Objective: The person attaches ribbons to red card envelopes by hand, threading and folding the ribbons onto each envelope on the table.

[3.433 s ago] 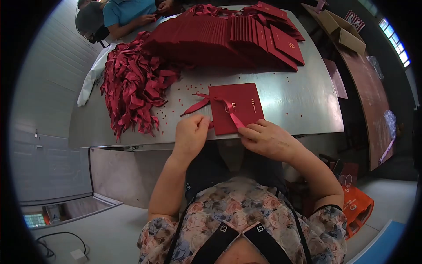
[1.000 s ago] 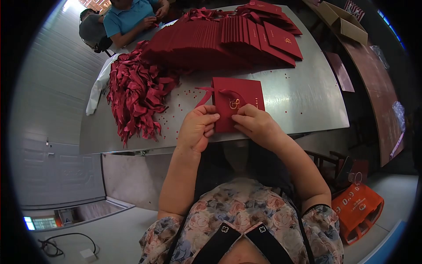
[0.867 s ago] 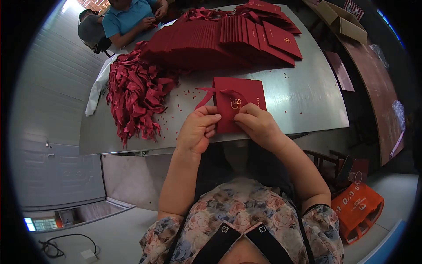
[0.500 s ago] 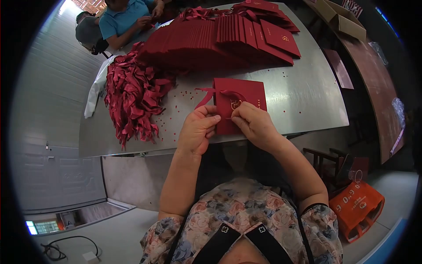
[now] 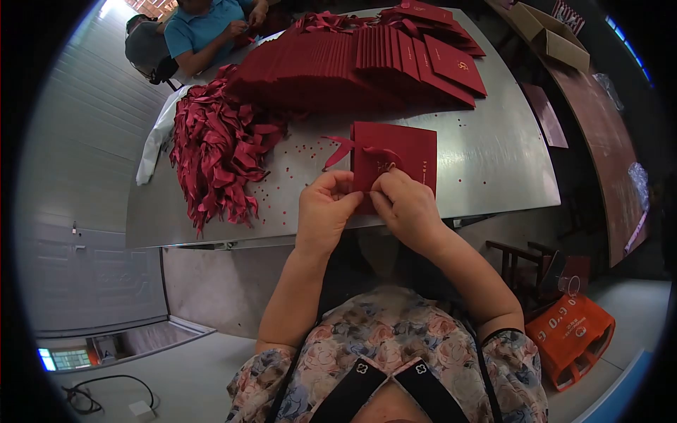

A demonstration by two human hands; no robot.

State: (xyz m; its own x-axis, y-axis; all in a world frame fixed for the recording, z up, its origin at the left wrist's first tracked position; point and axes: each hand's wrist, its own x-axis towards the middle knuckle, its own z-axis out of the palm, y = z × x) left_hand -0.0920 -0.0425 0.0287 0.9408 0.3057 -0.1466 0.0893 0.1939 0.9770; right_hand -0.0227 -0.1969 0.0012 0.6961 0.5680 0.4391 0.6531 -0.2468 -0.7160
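Observation:
A dark red paper gift bag [image 5: 419,144] with gold print lies at the near edge of the metal table, its front facing up. My left hand [image 5: 324,211] is closed at the bag's lower left edge, thumb against the front. My right hand [image 5: 409,208] is pinched over the front, its fingertips close to my left thumb. A red ribbon [image 5: 381,151] curves across the bag down to my right fingers, which hide its end. Another ribbon length [image 5: 340,149] sticks out past the bag's left side.
A heap of red ribbons [image 5: 215,155] lies on the left of the metal table [image 5: 493,162]. Behind the bag stands a long row of red bags [image 5: 303,70]. Across the table sits a person in a blue shirt [image 5: 204,32]. An orange bag [image 5: 571,338] rests at lower right.
The bag and both hands appear slightly further right. My left thumb has come closer to my right fingertips. The ribbon loop has shifted on the bag.

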